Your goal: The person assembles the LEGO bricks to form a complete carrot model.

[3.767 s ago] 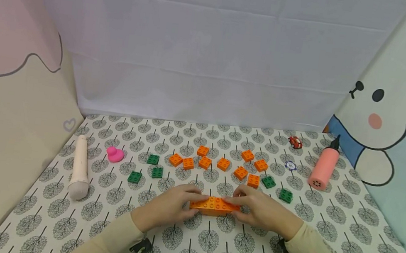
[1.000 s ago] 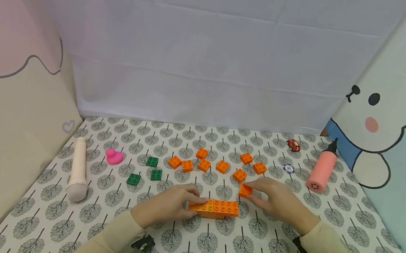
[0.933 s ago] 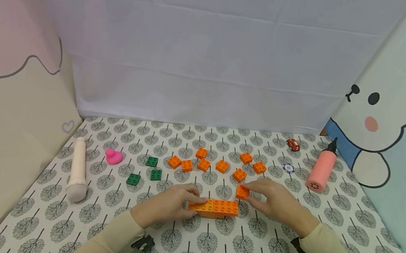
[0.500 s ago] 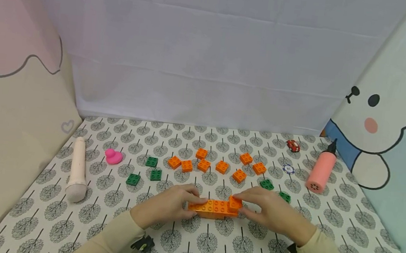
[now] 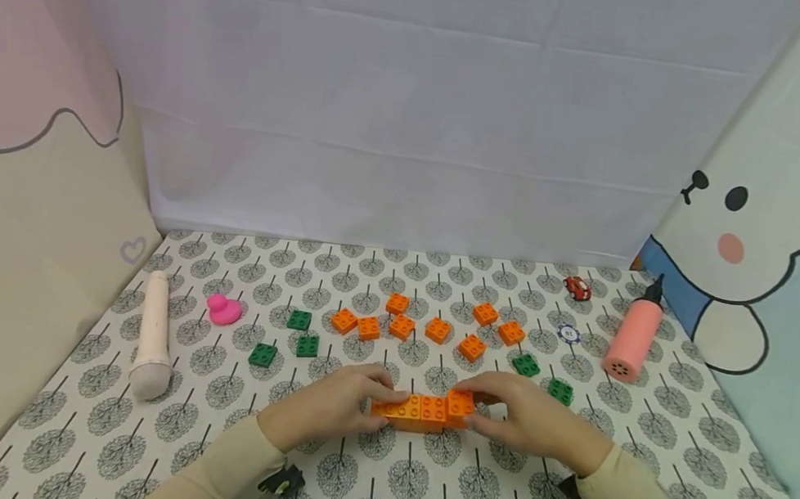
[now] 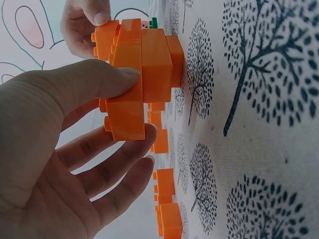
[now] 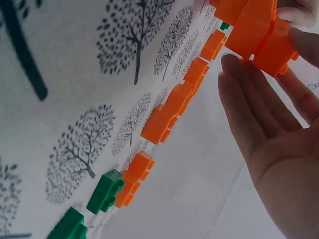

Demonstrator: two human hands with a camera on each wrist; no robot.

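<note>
In the head view my left hand [image 5: 326, 406] grips the left end of a stepped structure of orange toy building bricks [image 5: 417, 425]. The left wrist view shows that hand's thumb on the near side of the structure [image 6: 127, 117], which gets wider from its base upward. My right hand [image 5: 529, 416] pinches a small orange brick [image 5: 460, 403] on top of the structure's right end. A thin gap shows between that small brick [image 7: 274, 49] and the structure [image 7: 251, 30] in the right wrist view.
Several loose orange bricks [image 5: 402, 326] lie behind the structure. Green bricks sit left [image 5: 307, 346] and right [image 5: 560, 391]. Further out are a white microphone [image 5: 154, 337], pink duck [image 5: 223, 310], pink pump [image 5: 634, 338], red toy car [image 5: 577, 287] and poker chip [image 5: 568, 333].
My right hand let go of the structure, took a small orange brick from the right of it and brought it leftward onto the structure's right end. My left hand has kept its grip.
</note>
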